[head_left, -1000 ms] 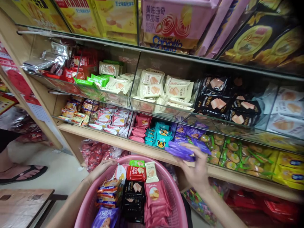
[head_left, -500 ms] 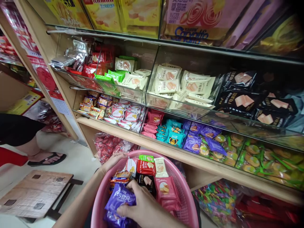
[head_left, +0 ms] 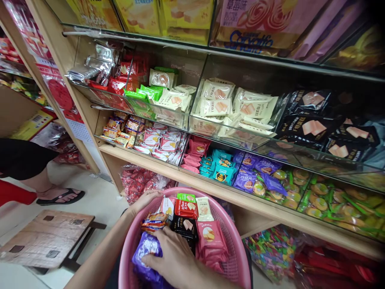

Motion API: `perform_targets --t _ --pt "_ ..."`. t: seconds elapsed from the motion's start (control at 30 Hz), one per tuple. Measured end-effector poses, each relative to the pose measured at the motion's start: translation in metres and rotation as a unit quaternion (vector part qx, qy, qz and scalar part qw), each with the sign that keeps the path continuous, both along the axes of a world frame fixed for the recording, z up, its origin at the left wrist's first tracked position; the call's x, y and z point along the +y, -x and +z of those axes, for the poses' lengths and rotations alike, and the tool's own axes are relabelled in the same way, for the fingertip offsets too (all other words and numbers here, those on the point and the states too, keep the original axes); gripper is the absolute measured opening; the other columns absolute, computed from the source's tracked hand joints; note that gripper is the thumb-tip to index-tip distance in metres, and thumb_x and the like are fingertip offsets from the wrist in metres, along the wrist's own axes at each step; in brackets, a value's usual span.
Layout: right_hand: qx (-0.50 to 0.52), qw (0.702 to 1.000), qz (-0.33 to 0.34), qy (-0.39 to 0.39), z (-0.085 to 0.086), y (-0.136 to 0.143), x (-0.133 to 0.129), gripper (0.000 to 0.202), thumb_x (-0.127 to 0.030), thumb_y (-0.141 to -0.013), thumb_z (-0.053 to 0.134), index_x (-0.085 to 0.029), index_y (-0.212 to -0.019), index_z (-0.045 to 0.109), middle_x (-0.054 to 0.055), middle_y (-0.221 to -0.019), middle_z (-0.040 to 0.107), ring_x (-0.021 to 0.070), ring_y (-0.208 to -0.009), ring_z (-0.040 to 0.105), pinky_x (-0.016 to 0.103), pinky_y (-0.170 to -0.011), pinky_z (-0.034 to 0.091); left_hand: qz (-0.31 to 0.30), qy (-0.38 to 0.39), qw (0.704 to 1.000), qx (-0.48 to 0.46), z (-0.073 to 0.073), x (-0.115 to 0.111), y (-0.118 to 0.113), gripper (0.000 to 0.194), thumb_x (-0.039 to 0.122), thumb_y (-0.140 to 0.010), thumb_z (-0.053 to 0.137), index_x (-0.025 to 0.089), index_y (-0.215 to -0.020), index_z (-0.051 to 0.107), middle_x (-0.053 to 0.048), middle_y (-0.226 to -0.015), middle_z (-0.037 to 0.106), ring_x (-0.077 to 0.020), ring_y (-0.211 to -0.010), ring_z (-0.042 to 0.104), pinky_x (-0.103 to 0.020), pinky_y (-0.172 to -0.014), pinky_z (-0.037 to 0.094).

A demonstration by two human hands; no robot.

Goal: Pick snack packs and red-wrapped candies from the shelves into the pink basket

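Note:
A pink plastic basket (head_left: 240, 257) holds groups of small wrapped snacks. My left hand (head_left: 146, 200) grips its far left rim, the fingertips partly hidden by the edge. Inside, my right hand (head_left: 176, 255) has thumb and fingers around purple snack packets (head_left: 147, 251) at the near left. Beyond that hand lie black cake packets (head_left: 184, 228), orange-and-blue packets (head_left: 155, 221) and a stack of pink packets (head_left: 211, 241). Along the far side are a white packet (head_left: 167, 206), a red packet (head_left: 185, 208), a green packet (head_left: 186, 197) and a cream packet (head_left: 203, 208).
A wooden shelf (head_left: 144, 166) with glass dividers stands ahead, stocked with wrapped snacks. Bags of colourful sweets (head_left: 270, 251) sit below it at right. At left are a low wooden stool (head_left: 45, 239) and another person's sandalled foot (head_left: 61, 194).
My right hand has pushed the purple packets slightly left and lower in the basket, and they sit more upright. My left hand stays on the rim. The view has shifted slightly.

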State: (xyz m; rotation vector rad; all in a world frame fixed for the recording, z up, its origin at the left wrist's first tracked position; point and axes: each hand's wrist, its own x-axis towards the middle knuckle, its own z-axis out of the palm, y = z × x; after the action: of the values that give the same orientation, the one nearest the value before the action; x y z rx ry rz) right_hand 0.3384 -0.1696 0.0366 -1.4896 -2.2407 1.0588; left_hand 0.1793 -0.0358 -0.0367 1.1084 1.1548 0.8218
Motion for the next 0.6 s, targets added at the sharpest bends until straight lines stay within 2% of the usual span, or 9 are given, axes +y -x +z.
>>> perform_targets --t 0.23,0.37,0.47,0.53,0.6 --pt "-0.050 0.992 0.040 -0.108 -0.010 0.007 -0.004 0.043 -0.050 -0.080 0.054 -0.020 -0.111 0.058 0.009 -0.109 0.063 0.0298 -0.101 0.057 0.047 -0.085 0.048 -0.005 0.002 1.000 -0.004 0.005 -0.002 -0.002 0.029 0.039 -0.060 0.066 0.013 -0.073 0.065 -0.003 -0.073 0.064 -0.0156 -0.067 0.055 -0.025 -0.068 0.043" --pt "-0.112 0.979 0.045 -0.167 -0.022 0.014 -0.005 0.056 -0.060 -0.082 0.042 -0.016 -0.114 0.056 0.013 -0.105 0.064 0.0318 -0.096 0.060 0.052 -0.078 0.051 0.023 -0.005 0.999 0.037 0.003 0.000 -0.001 0.031 0.040 -0.059 0.066 0.014 -0.075 0.068 -0.004 -0.077 0.067 -0.0198 -0.075 0.059 -0.027 -0.074 0.044" --pt "-0.149 0.958 0.049 -0.239 -0.030 0.018 -0.006 0.069 -0.065 -0.081 0.037 -0.010 -0.120 0.051 0.019 -0.104 0.065 0.0336 -0.092 0.062 0.052 -0.073 0.053 0.023 -0.012 0.997 0.069 0.000 0.003 0.002 0.031 0.042 -0.059 0.065 0.015 -0.075 0.069 -0.006 -0.082 0.068 -0.0243 -0.085 0.060 -0.031 -0.080 0.045" --pt "-0.154 0.944 0.043 -0.288 -0.030 0.016 -0.004 0.072 -0.066 -0.080 0.038 -0.009 -0.122 0.050 0.020 -0.101 0.065 0.0339 -0.087 0.064 0.050 -0.068 0.055 0.020 -0.027 0.996 0.086 0.000 0.004 0.003 0.031 0.042 -0.059 0.065 0.016 -0.074 0.070 -0.006 -0.088 0.069 -0.0258 -0.093 0.059 -0.031 -0.086 0.044" --pt "-0.139 0.936 0.032 -0.321 -0.022 0.006 -0.001 0.071 -0.066 -0.080 0.040 -0.009 -0.122 0.049 0.018 -0.095 0.066 0.0321 -0.080 0.065 0.048 -0.062 0.056 0.010 -0.038 0.995 0.093 0.002 0.005 0.003 0.033 0.043 -0.059 0.064 0.016 -0.077 0.071 -0.006 -0.092 0.069 -0.0263 -0.096 0.058 -0.032 -0.091 0.043"
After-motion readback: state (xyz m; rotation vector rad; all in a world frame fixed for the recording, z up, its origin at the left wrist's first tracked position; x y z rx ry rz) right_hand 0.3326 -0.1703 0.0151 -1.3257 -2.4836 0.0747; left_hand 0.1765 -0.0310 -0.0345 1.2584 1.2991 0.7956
